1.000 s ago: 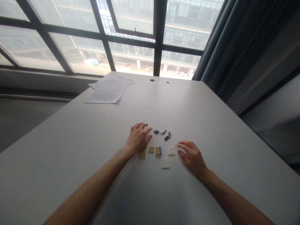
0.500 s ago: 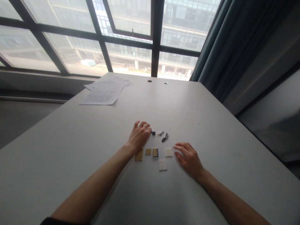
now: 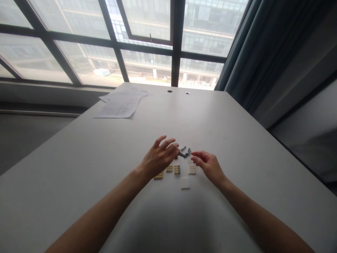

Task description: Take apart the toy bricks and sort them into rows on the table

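Note:
My left hand (image 3: 160, 157) hovers just above the white table (image 3: 79, 165), its thumb and forefinger pinched on a small dark grey brick (image 3: 181, 154) while the other fingers fan out. My right hand (image 3: 207, 164) has risen close to it, fingers loosely curled and apart, holding nothing, its tips beside a few small dark loose pieces (image 3: 187, 151). Below the hands lies a row of flat bricks: a tan plate (image 3: 158, 176), a smaller tan one (image 3: 170, 168), a tan and blue one (image 3: 177, 169) and a white studded plate (image 3: 191, 170). A smooth white tile (image 3: 185, 183) lies nearest me.
Printed paper sheets (image 3: 119, 103) lie at the table's far left. Two small round holes (image 3: 170, 91) sit near the far edge, under the big window. A dark curtain (image 3: 250, 52) hangs at the right, and the table's right edge drops off beside a grey wall.
My left hand closed on the small dark brick, lifted it and carried it to the right. My right hand left the table and moved up and left toward it.

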Available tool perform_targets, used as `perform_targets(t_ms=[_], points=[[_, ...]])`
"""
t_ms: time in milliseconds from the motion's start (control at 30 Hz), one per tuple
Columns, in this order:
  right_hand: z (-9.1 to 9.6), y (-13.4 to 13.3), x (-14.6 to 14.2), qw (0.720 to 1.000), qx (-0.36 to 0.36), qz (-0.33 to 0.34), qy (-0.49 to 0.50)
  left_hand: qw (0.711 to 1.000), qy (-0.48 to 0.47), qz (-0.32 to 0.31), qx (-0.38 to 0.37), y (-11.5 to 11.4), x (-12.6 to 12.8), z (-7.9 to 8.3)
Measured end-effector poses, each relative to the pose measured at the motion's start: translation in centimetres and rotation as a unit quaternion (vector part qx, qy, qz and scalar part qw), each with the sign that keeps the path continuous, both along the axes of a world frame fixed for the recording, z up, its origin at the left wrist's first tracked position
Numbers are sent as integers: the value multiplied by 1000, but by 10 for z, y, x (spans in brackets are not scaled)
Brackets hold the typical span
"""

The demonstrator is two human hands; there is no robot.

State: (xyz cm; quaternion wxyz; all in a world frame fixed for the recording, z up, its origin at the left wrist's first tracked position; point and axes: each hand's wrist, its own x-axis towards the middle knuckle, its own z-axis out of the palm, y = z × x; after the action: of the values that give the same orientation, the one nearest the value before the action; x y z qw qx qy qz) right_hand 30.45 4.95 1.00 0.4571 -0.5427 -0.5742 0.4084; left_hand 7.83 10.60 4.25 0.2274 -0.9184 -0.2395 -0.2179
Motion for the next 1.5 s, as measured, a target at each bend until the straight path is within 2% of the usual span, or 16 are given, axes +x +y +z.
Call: perform_targets(t_ms=[67, 167, 333, 533, 733, 833, 900, 967, 1067, 1233, 1500], points=[[7, 3, -10, 995, -57, 29, 72, 1000, -7, -25, -15, -7, 2, 2], [11, 3, -21, 984, -113, 69, 123, 999, -18, -40, -30, -15, 2, 2], [11, -1, -27, 967, -169, 51, 182, 995, -83, -5, -59, -26, 5, -4], [11, -3, -29, 967, -168, 23, 191, 978, -157, 24, -133, -34, 18, -8], [11, -3, -28, 971, -162, 9, 178, 976, -173, 19, -133, -32, 26, -15], [10, -5, -17, 988, -118, 23, 101, 978, -154, 18, -142, -30, 28, -19], [7, -10, -5, 998, -52, 24, -25, 978, -125, 33, -164, -29, 30, -20], [3, -16, 9, 985, 40, 26, -169, 976, -84, 49, -192, -29, 34, -21], [-6, -25, 24, 938, 149, 63, -306, 971, -32, 61, -229, -28, 40, -24], [-20, -31, 27, 889, 224, 128, -377, 962, 4, 67, -264, -25, 45, -31], [-25, -30, 23, 870, 255, 140, -398, 962, -29, 61, -264, -28, 36, -31]])
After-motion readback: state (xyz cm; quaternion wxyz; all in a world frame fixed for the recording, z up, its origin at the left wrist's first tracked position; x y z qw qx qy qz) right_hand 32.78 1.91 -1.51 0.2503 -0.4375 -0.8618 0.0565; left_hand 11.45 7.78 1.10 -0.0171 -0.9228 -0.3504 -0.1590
